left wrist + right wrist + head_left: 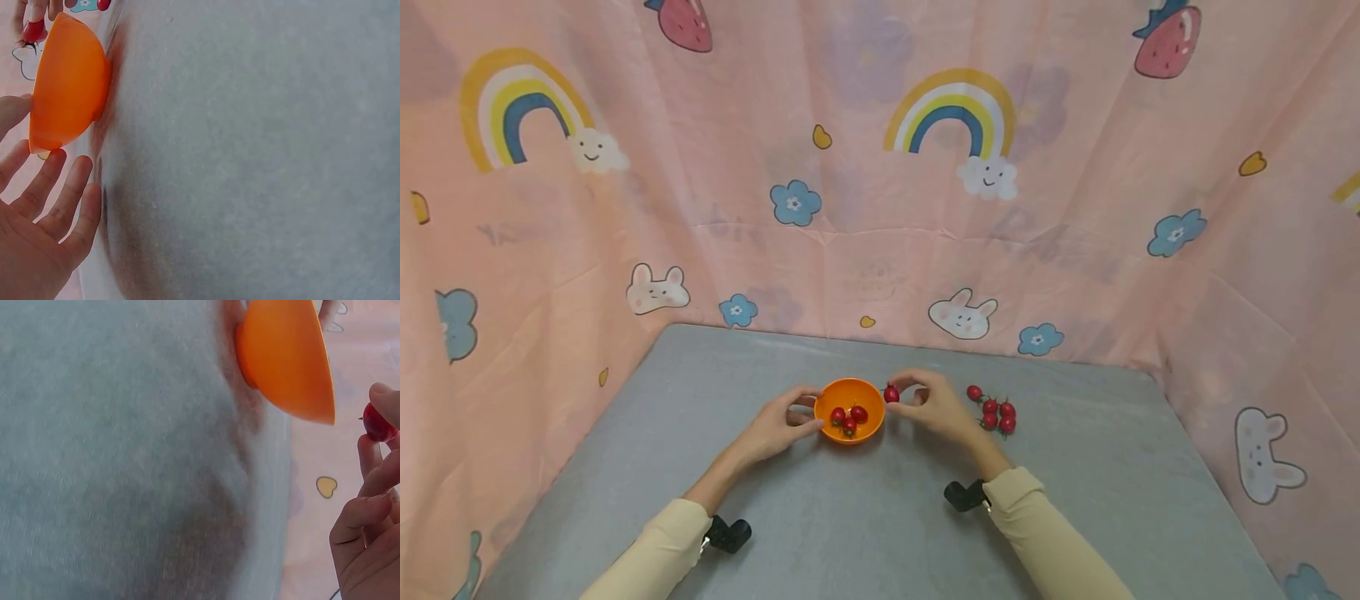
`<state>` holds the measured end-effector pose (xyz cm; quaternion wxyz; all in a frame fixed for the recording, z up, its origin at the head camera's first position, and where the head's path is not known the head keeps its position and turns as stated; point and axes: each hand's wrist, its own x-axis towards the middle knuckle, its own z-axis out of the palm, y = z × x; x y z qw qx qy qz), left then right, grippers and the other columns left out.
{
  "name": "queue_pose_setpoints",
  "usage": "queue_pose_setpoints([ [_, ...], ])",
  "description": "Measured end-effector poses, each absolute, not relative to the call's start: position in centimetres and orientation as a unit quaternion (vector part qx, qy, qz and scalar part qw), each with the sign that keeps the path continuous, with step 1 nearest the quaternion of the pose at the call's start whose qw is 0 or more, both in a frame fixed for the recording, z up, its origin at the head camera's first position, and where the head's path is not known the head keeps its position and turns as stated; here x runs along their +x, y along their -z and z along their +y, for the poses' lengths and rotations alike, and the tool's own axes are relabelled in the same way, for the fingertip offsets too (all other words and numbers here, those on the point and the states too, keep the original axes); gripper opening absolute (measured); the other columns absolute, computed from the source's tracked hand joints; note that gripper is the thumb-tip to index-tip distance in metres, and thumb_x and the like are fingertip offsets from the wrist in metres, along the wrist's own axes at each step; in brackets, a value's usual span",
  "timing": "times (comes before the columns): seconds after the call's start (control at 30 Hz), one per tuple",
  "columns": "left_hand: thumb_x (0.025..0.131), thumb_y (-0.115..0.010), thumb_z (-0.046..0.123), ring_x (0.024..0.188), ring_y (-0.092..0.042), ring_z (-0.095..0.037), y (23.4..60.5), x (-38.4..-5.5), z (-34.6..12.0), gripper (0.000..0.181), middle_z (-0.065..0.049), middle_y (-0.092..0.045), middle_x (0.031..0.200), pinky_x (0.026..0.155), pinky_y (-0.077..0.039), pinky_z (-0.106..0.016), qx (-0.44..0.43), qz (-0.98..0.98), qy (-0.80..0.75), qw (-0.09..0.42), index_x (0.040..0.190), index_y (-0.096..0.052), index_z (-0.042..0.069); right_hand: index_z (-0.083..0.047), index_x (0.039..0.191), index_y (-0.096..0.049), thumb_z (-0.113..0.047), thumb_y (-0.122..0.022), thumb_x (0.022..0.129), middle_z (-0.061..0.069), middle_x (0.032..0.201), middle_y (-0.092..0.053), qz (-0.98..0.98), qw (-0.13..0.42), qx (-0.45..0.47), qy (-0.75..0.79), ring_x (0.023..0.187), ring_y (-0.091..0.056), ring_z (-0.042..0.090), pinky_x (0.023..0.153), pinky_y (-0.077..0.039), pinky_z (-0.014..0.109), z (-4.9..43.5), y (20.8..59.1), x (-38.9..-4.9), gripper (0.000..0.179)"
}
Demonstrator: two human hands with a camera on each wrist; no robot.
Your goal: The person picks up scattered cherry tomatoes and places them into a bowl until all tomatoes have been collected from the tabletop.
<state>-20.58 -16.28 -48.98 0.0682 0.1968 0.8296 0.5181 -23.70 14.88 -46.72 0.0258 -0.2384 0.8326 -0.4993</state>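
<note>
An orange bowl (848,435) stands on the grey table, with three red cherry tomatoes (858,414) inside it. At its left side my left hand (780,423) holds the rim between thumb and fingers; the left wrist view shows the fingertips (57,156) right at the bowl's edge. My right hand (936,404) pinches one cherry tomato (891,394) just off the bowl's right rim. Seen from the right wrist, that tomato (377,423) sits between thumb and fingertips, higher than the rim, its small stem toward the bowl.
To the right of my right hand, several more cherry tomatoes (990,421) lie grouped on the grey table (880,517). A pink curtain (880,275) printed with rainbows, rabbits and flowers hangs behind the table and along both sides. Black wrist cameras (730,535) are strapped at both sleeves.
</note>
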Motion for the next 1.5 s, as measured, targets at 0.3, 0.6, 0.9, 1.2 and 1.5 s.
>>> queue_pose_setpoints([
  [0.3, 0.097, -0.073, 0.018, 0.105, -0.068, -0.032, 49.0, -20.6, -16.3, 0.047, -0.022, -0.061, 0.129, 0.09, -0.054, -0.051, 0.194, 0.833, -0.513, 0.068, 0.138, -0.055, 0.005, -0.008, 0.118, -0.071, -0.015, -0.083, 0.088, 0.003, 0.101, -0.067, 0.828, 0.046, -0.258, 0.496, 0.052, -0.043, 0.014, 0.048, -0.037, 0.024, 13.8, 47.0, -23.6, 0.033],
  [0.6, 0.097, -0.073, 0.018, 0.104, -0.069, -0.031, 49.0, -20.6, -16.3, 0.047, -0.022, -0.061, 0.128, 0.09, -0.054, -0.05, 0.195, 0.833, -0.514, 0.065, 0.138, -0.055, 0.005, -0.007, 0.121, -0.069, -0.012, -0.083, 0.087, 0.005, 0.101, -0.068, 0.82, 0.053, -0.262, 0.506, 0.052, -0.042, 0.013, 0.048, -0.036, 0.023, 13.6, 47.4, -23.5, 0.037],
  [0.9, 0.097, -0.073, 0.018, 0.103, -0.069, -0.03, 49.0, -20.6, -16.2, 0.047, -0.022, -0.061, 0.128, 0.089, -0.054, -0.05, 0.194, 0.831, -0.517, 0.067, 0.138, -0.055, 0.005, -0.005, 0.117, -0.071, -0.008, -0.078, 0.091, 0.006, 0.102, -0.069, 0.829, 0.058, -0.252, 0.497, 0.054, -0.042, 0.017, 0.05, -0.036, 0.023, 15.4, 47.2, -23.6, 0.027],
  [1.2, 0.097, -0.073, 0.017, 0.103, -0.069, -0.031, 49.1, -20.6, -16.4, 0.047, -0.022, -0.061, 0.129, 0.09, -0.054, -0.05, 0.195, 0.83, -0.519, 0.07, 0.138, -0.055, 0.004, -0.002, 0.117, -0.072, -0.013, -0.079, 0.091, 0.005, 0.103, -0.069, 0.851, 0.05, -0.222, 0.474, 0.053, -0.042, 0.018, 0.049, -0.036, 0.024, 18.8, 46.9, -23.5, 0.029],
  [1.5, 0.097, -0.072, 0.017, 0.104, -0.068, -0.032, 48.9, -20.5, -16.2, 0.046, -0.023, -0.061, 0.128, 0.091, -0.053, -0.051, 0.199, 0.831, -0.515, 0.069, 0.138, -0.055, 0.003, 0.0, 0.116, -0.071, -0.01, -0.079, 0.091, 0.013, 0.103, -0.07, 0.848, 0.012, -0.242, 0.471, 0.055, -0.042, 0.016, 0.049, -0.037, 0.025, 23.1, 47.3, -23.3, 0.028],
])
